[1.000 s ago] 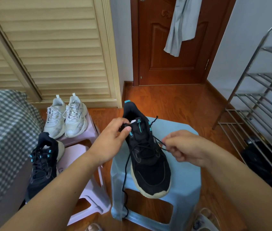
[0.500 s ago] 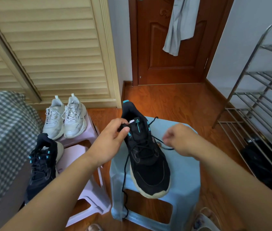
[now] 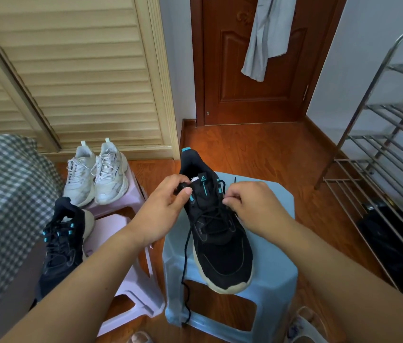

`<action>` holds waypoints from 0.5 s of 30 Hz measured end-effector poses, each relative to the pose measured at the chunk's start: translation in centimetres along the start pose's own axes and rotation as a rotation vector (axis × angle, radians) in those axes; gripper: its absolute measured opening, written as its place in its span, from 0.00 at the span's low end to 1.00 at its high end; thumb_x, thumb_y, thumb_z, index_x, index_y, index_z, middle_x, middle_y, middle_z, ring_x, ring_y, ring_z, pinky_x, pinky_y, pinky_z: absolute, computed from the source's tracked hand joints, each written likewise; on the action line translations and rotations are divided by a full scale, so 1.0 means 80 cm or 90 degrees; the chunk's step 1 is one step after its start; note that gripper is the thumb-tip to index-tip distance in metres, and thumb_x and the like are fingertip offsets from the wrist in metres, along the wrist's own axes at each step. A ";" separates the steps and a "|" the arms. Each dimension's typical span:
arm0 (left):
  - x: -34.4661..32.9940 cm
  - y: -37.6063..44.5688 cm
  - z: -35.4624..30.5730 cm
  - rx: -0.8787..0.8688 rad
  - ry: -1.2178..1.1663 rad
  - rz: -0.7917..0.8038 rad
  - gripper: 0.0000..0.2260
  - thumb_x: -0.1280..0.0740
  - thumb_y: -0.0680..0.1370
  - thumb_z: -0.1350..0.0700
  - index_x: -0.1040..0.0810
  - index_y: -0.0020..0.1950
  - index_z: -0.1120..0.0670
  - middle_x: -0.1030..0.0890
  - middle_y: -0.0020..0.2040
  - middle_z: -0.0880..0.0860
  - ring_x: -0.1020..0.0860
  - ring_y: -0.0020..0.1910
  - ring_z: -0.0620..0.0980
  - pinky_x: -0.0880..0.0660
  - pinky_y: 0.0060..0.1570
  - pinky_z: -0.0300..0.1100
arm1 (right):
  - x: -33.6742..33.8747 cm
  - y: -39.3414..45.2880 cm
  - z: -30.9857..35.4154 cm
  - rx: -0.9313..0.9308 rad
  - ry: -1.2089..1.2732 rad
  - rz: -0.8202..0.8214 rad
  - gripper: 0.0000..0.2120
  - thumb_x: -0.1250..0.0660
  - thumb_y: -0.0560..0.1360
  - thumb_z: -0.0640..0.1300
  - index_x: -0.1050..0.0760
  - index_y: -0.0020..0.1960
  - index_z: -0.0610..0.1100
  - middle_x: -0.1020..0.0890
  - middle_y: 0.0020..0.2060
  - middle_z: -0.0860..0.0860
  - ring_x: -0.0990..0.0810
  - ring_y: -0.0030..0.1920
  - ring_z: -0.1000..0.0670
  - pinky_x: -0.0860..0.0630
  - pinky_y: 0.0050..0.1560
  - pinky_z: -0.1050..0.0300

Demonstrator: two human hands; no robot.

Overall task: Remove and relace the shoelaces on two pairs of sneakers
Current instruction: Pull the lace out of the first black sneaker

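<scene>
A black sneaker (image 3: 222,253) with teal eyelets lies on the light blue stool (image 3: 277,266), toe toward me. My left hand (image 3: 163,206) grips the collar of the sneaker on its left side, thumb on top. My right hand (image 3: 252,206) pinches the black shoelace (image 3: 187,256) at the upper right eyelets. One loose end of the lace hangs down over the stool's front. The second black sneaker (image 3: 62,243) rests on a pink stool (image 3: 131,276) at the left. A pair of white sneakers (image 3: 96,172) stands on another pink stool behind it.
A checked cloth (image 3: 5,194) covers something at the far left. A metal shoe rack (image 3: 388,149) stands at the right with dark items under it. A brown door (image 3: 245,70) with a grey garment hanging and a louvered closet door (image 3: 71,70) are ahead.
My right hand moved left and up from beside the sneaker to its upper right eyelets, taking the lace with it. My left hand kept its hold on the collar.
</scene>
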State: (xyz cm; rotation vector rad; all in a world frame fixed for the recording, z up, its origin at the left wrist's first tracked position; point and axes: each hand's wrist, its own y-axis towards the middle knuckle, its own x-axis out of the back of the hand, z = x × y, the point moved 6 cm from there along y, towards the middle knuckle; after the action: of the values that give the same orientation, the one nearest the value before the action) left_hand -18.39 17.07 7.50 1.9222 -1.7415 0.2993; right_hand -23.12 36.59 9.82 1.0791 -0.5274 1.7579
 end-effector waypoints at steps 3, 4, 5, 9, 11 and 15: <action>0.004 0.000 0.000 -0.007 0.018 0.006 0.05 0.39 0.85 0.49 0.25 0.58 0.42 0.23 0.58 0.46 0.24 0.59 0.43 0.28 0.60 0.39 | 0.008 0.004 -0.078 -0.230 -0.127 0.096 0.07 0.36 0.75 0.46 0.20 0.47 0.46 0.17 0.47 0.50 0.20 0.48 0.46 0.26 0.43 0.58; 0.004 0.000 -0.001 -0.007 0.021 0.007 0.05 0.39 0.85 0.49 0.25 0.58 0.43 0.23 0.58 0.45 0.24 0.59 0.43 0.28 0.60 0.40 | 0.011 -0.005 -0.104 -0.322 -0.170 0.160 0.15 0.40 0.73 0.47 0.20 0.55 0.44 0.17 0.55 0.45 0.20 0.52 0.43 0.25 0.48 0.56; 0.004 -0.001 0.000 -0.005 0.022 0.008 0.05 0.39 0.85 0.49 0.25 0.59 0.43 0.23 0.58 0.45 0.24 0.60 0.43 0.27 0.61 0.41 | 0.015 -0.016 -0.125 -0.390 -0.193 0.208 0.22 0.42 0.72 0.47 0.23 0.63 0.41 0.20 0.61 0.42 0.20 0.55 0.40 0.25 0.51 0.54; 0.002 -0.001 0.000 -0.003 0.010 0.006 0.05 0.39 0.85 0.50 0.25 0.59 0.43 0.23 0.59 0.45 0.24 0.60 0.44 0.27 0.62 0.43 | 0.044 -0.013 -0.123 -0.362 -0.234 0.078 0.19 0.38 0.76 0.44 0.26 0.66 0.43 0.22 0.63 0.41 0.23 0.61 0.39 0.26 0.57 0.49; 0.002 0.000 0.000 -0.006 0.010 0.001 0.05 0.39 0.85 0.50 0.25 0.58 0.43 0.23 0.59 0.46 0.24 0.60 0.44 0.27 0.62 0.44 | 0.040 0.002 -0.080 -0.204 -0.137 0.014 0.17 0.37 0.78 0.44 0.24 0.66 0.48 0.21 0.62 0.47 0.24 0.62 0.44 0.25 0.60 0.50; -0.001 -0.001 0.002 -0.001 0.007 -0.002 0.04 0.39 0.85 0.50 0.25 0.57 0.42 0.23 0.58 0.47 0.23 0.59 0.47 0.26 0.62 0.47 | -0.001 -0.001 -0.006 -0.017 0.084 0.062 0.05 0.33 0.79 0.45 0.18 0.52 0.50 0.16 0.46 0.55 0.20 0.50 0.53 0.25 0.51 0.54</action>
State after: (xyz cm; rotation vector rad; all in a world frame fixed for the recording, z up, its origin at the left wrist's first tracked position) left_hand -18.37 17.03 7.29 1.9198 -1.7311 0.3065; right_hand -23.24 36.91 9.51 0.9239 -0.5277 1.8873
